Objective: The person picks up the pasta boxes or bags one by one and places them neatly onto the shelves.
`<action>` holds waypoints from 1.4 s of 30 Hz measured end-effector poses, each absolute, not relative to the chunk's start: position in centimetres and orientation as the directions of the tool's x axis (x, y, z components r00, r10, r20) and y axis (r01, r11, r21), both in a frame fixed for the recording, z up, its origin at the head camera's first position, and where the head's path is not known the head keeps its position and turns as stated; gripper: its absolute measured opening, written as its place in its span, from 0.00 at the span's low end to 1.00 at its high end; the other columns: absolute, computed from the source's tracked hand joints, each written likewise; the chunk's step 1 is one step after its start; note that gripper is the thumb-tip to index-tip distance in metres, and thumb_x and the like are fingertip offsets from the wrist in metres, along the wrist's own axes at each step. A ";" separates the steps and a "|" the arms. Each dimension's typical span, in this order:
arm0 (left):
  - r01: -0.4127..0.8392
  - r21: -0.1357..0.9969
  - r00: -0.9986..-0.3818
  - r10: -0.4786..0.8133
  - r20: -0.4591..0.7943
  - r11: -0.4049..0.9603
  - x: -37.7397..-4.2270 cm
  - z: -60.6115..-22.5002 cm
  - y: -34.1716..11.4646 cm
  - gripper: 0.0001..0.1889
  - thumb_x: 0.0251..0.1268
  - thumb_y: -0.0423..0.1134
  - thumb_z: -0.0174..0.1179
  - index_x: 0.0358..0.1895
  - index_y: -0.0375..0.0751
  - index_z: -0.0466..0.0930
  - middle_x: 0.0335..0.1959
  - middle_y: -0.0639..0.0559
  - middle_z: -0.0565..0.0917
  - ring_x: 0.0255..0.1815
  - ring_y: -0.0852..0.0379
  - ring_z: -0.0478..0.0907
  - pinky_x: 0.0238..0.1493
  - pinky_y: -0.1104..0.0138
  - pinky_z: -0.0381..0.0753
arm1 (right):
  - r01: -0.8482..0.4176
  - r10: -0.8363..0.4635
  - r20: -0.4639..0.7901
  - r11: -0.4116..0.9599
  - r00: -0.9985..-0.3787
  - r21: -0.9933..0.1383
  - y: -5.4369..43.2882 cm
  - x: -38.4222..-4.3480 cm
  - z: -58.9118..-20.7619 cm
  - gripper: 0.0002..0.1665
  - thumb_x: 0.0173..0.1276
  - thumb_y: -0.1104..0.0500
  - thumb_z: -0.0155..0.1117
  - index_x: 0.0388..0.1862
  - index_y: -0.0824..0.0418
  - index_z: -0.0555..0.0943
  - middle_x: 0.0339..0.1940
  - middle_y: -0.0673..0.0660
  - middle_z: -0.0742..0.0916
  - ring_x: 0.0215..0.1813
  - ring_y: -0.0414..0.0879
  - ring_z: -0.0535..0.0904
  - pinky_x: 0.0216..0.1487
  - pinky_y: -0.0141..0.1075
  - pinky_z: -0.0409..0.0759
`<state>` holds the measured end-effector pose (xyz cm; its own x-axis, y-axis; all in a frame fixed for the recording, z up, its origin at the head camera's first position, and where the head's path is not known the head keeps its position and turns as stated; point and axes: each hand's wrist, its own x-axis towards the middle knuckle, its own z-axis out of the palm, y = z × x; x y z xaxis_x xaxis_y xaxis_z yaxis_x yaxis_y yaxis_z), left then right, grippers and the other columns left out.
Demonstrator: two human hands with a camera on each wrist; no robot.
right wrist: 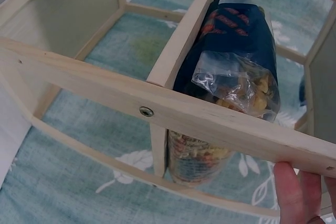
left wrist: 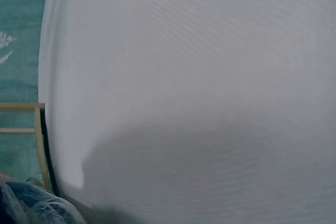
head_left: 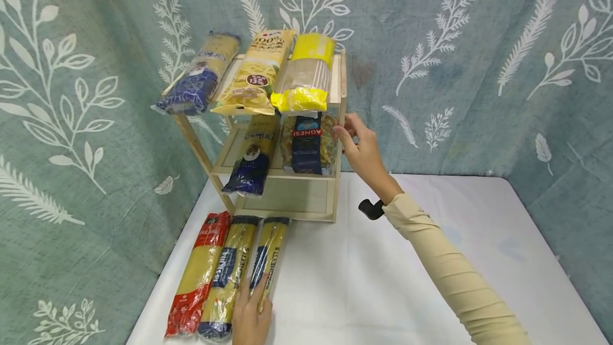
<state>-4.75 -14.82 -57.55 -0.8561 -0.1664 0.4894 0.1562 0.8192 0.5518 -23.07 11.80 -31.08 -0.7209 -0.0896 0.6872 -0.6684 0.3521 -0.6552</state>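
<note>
Near the table's front left, my left hand (head_left: 251, 315) rests on the lower part of a spaghetti pack (head_left: 273, 244), its visible fingers fairly straight. Beside that lie a second spaghetti pack (head_left: 222, 292) and a red-ended pasta pack (head_left: 198, 276). With the thumb in front, my right hand (head_left: 361, 145) grips the right front post of a wooden rack (head_left: 337, 190); its fingertips touch the wood (right wrist: 220, 129) in the right wrist view. Just inside that post stands a bag of Agnesi pasta (head_left: 307, 145). The left wrist view shows only a bit of plastic packaging (left wrist: 42, 205), no hand.
On the rack's top lie a blue-ended pasta pack (head_left: 201, 76), a cream noodle pack (head_left: 258, 73) and a yellow pack (head_left: 306, 73). A blue-ended pack (head_left: 254, 158) leans out over the middle shelf's edge. White cloth covers the table (head_left: 431, 260); a patterned curtain (head_left: 431, 25) hangs behind.
</note>
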 end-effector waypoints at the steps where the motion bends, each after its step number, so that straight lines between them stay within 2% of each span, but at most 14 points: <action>1: 0.169 0.549 -0.851 -0.160 0.500 0.818 -4.8 -57.4 -14.8 0.29 0.43 0.27 0.68 0.55 0.46 0.81 0.55 0.29 0.75 0.50 0.32 0.74 0.40 0.39 0.77 | -0.669 -0.086 0.688 0.348 -0.720 -0.657 11.9 -23.4 -31.3 0.06 0.73 0.67 0.51 0.44 0.69 0.73 0.30 0.62 0.81 0.27 0.48 0.74 0.22 0.38 0.81; 7: 0.240 0.546 -0.847 -0.102 0.522 0.803 -5.7 -56.0 -14.6 0.30 0.44 0.24 0.68 0.56 0.43 0.80 0.56 0.26 0.73 0.52 0.28 0.72 0.43 0.37 0.76 | -0.657 -0.069 0.680 0.346 -0.730 -0.670 12.7 -25.1 -33.1 0.08 0.74 0.62 0.51 0.47 0.64 0.74 0.31 0.58 0.82 0.28 0.50 0.75 0.22 0.37 0.81; 12: 0.243 0.558 -0.863 -0.086 0.499 0.793 -5.9 -54.9 -14.5 0.29 0.46 0.23 0.68 0.57 0.42 0.79 0.57 0.24 0.72 0.53 0.24 0.71 0.41 0.37 0.76 | -0.658 -0.086 0.671 0.320 -0.737 -0.682 12.6 -25.3 -33.4 0.11 0.74 0.57 0.51 0.48 0.63 0.74 0.32 0.62 0.82 0.30 0.58 0.76 0.23 0.36 0.82; 15: 0.236 0.574 -0.874 -0.086 0.478 0.784 -6.1 -54.5 -14.4 0.29 0.48 0.24 0.67 0.58 0.43 0.78 0.58 0.25 0.71 0.54 0.25 0.70 0.42 0.36 0.76 | -0.660 -0.090 0.671 0.318 -0.736 -0.681 12.5 -25.3 -33.4 0.12 0.74 0.56 0.51 0.48 0.63 0.74 0.32 0.64 0.82 0.30 0.59 0.76 0.22 0.36 0.82; 19: 0.245 0.580 -0.869 -0.089 0.486 0.777 -6.5 -54.1 -14.2 0.28 0.48 0.25 0.68 0.58 0.42 0.79 0.58 0.25 0.71 0.55 0.27 0.71 0.44 0.38 0.76 | -0.667 -0.095 0.679 0.329 -0.728 -0.669 12.4 -25.3 -33.4 0.11 0.74 0.58 0.51 0.48 0.64 0.74 0.31 0.61 0.82 0.29 0.56 0.76 0.22 0.36 0.81; 26: 0.276 0.573 -0.848 -0.085 0.524 0.771 -7.5 -53.4 -13.6 0.28 0.48 0.25 0.68 0.58 0.41 0.79 0.57 0.25 0.72 0.53 0.27 0.72 0.41 0.41 0.79 | -0.678 -0.088 0.693 0.323 -0.716 -0.660 12.3 -25.6 -33.3 0.08 0.72 0.67 0.51 0.46 0.70 0.73 0.30 0.63 0.81 0.28 0.51 0.74 0.21 0.47 0.81; 32: 0.301 0.584 -0.838 -0.084 0.540 0.753 -8.5 -53.2 -12.9 0.29 0.48 0.24 0.68 0.58 0.41 0.78 0.56 0.25 0.72 0.53 0.27 0.72 0.46 0.37 0.75 | -0.671 -0.099 0.680 0.320 -0.726 -0.669 12.5 -25.4 -33.2 0.10 0.74 0.60 0.51 0.48 0.65 0.73 0.31 0.57 0.81 0.30 0.56 0.76 0.22 0.43 0.82; 36: 0.330 0.578 -0.821 -0.075 0.566 0.747 -9.3 -53.1 -12.4 0.29 0.46 0.23 0.68 0.57 0.40 0.79 0.55 0.26 0.74 0.51 0.30 0.73 0.48 0.39 0.74 | -0.675 -0.104 0.681 0.308 -0.725 -0.671 12.6 -25.4 -33.3 0.14 0.74 0.53 0.50 0.48 0.63 0.73 0.31 0.56 0.81 0.30 0.59 0.76 0.22 0.41 0.82; 39: 0.335 0.596 -0.828 -0.074 0.556 0.730 -9.7 -52.8 -12.1 0.28 0.47 0.23 0.68 0.57 0.40 0.79 0.55 0.27 0.75 0.51 0.32 0.74 0.49 0.40 0.73 | -0.677 -0.104 0.683 0.307 -0.723 -0.669 12.6 -25.5 -33.3 0.13 0.74 0.54 0.50 0.48 0.62 0.73 0.31 0.57 0.82 0.30 0.59 0.76 0.22 0.37 0.82; 42: 0.320 0.622 -0.845 -0.082 0.528 0.714 -10.0 -52.6 -11.8 0.28 0.49 0.24 0.67 0.58 0.41 0.79 0.56 0.28 0.74 0.48 0.35 0.75 0.46 0.43 0.76 | -0.678 -0.108 0.684 0.309 -0.721 -0.667 12.5 -25.5 -33.4 0.10 0.74 0.58 0.51 0.48 0.62 0.73 0.32 0.60 0.82 0.30 0.59 0.76 0.22 0.35 0.81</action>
<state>-9.98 -11.77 -52.64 -0.8451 -0.0817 0.5284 0.3200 0.7144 0.6223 -25.52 12.49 -33.39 -0.7213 -0.1076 0.6842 -0.6784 0.3085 -0.6667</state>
